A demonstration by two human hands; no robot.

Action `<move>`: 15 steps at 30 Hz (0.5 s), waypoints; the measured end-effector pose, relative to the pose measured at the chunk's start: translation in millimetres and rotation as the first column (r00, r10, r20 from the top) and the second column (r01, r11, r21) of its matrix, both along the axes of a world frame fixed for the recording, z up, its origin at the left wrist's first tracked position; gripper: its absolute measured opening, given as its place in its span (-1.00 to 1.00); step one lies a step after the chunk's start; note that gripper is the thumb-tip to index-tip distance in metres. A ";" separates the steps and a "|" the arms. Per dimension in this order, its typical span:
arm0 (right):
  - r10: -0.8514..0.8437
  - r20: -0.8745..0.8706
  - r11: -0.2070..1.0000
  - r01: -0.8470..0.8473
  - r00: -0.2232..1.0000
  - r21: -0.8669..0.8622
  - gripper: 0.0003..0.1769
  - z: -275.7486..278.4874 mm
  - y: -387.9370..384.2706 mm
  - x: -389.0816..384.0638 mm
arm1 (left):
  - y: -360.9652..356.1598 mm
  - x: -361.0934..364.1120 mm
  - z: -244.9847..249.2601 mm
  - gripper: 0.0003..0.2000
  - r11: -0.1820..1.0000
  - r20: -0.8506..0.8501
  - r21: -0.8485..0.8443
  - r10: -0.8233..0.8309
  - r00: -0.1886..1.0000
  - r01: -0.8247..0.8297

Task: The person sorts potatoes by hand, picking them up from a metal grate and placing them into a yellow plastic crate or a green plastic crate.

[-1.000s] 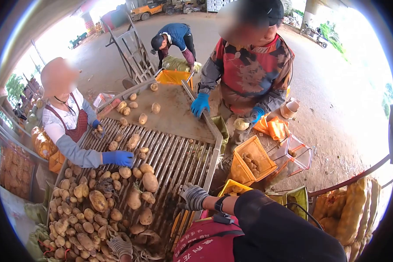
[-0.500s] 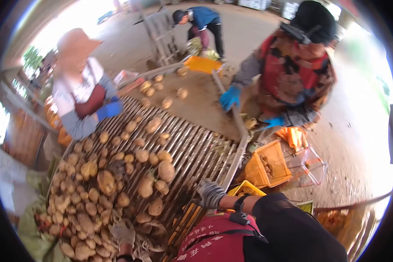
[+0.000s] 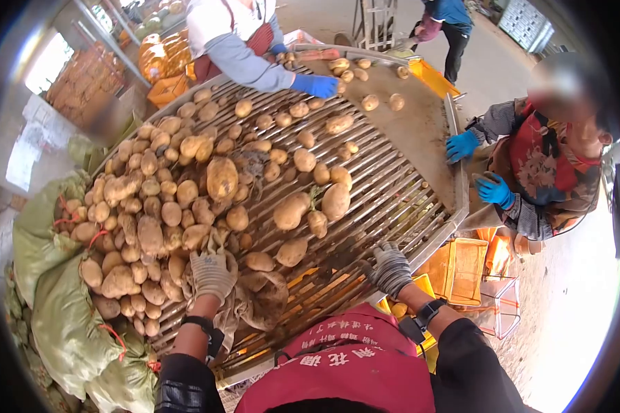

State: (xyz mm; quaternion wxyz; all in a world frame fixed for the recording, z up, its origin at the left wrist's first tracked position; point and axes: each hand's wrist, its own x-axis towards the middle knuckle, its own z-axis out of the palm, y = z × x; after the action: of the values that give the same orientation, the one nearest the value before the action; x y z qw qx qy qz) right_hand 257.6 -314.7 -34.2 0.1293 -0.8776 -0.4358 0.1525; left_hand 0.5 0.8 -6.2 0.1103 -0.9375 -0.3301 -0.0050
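A slatted metal sorting table bears a large heap of potatoes on its left side, with looser ones toward the middle. My left hand, in a pale work glove, rests at the heap's near edge beside a dirty brown cloth; its fingertips are partly lost against the potatoes and cloth. On bare slats near the right rim lies my right hand, in a grey striped glove, fingers apart and holding nothing. Several large potatoes lie between my hands.
Green sacks lean at the left. Across the table, a co-worker's blue-gloved hand reaches among potatoes. At the right, another co-worker has blue gloves by the rim. Orange crates stand below the right edge. A further person is behind.
The view has swung left and down. My right hand has opened out on the slats. The co-worker across the table now reaches over the potatoes.
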 end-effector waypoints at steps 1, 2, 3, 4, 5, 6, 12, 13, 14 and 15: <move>-0.034 -0.024 0.999 0.034 0.999 -0.007 -0.43 2.1 0.7 -0.7 | 0.9 -0.1 0.8 -0.51 0.997 0.007 0.066 -0.047 0.999 0.046; -0.071 -0.043 0.997 0.070 0.997 -0.014 -0.44 3.0 2.0 -0.1 | 1.2 -0.4 3.2 -0.51 0.997 0.009 0.065 -0.038 0.999 0.037; -0.077 0.013 0.997 0.077 0.997 0.025 -0.51 1.9 1.9 -1.5 | 0.0 -0.1 5.3 -0.49 0.999 -0.004 0.023 -0.024 1.000 0.024; -0.071 0.015 0.997 0.070 0.997 0.023 -0.51 0.3 3.4 0.6 | -0.9 1.4 8.0 -0.46 1.000 -0.018 -0.020 -0.011 1.000 0.011; -0.161 -0.133 0.984 0.170 0.978 0.060 -0.55 -3.2 4.3 3.1 | -1.4 2.2 9.4 -0.41 0.997 -0.062 -0.068 0.015 0.998 -0.020; -0.242 -0.279 0.959 0.273 0.929 0.077 -0.60 -7.6 4.4 6.6 | -2.0 1.4 8.7 -0.41 0.997 -0.061 -0.078 0.020 0.998 -0.025; 0.060 0.027 0.911 -0.066 0.998 0.408 -0.56 19.5 86.7 34.9 | -1.8 9.7 24.9 -0.37 0.982 -0.242 -0.153 0.076 0.967 -0.115; 0.130 0.109 0.950 -0.155 0.986 0.271 -0.49 33.0 101.8 32.7 | -2.9 5.1 27.4 -0.45 0.991 -0.112 -0.128 0.016 0.994 -0.030; 0.208 0.194 0.961 -0.238 0.959 0.141 -0.42 46.9 125.0 31.4 | -5.2 2.2 31.7 -0.44 0.993 -0.109 -0.115 -0.009 0.994 -0.004; 0.319 0.378 0.946 -0.314 0.869 -0.076 -0.38 19.8 140.9 36.7 | -6.0 3.3 38.1 -0.43 0.996 -0.106 -0.091 -0.028 0.994 0.018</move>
State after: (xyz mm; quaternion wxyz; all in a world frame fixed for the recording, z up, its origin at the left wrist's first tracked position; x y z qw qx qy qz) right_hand 294.3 -173.8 -14.3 0.0092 -0.8079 -0.5893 -0.0011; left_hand 3.8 -5.1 31.9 0.0856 -0.9441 -0.3128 0.0590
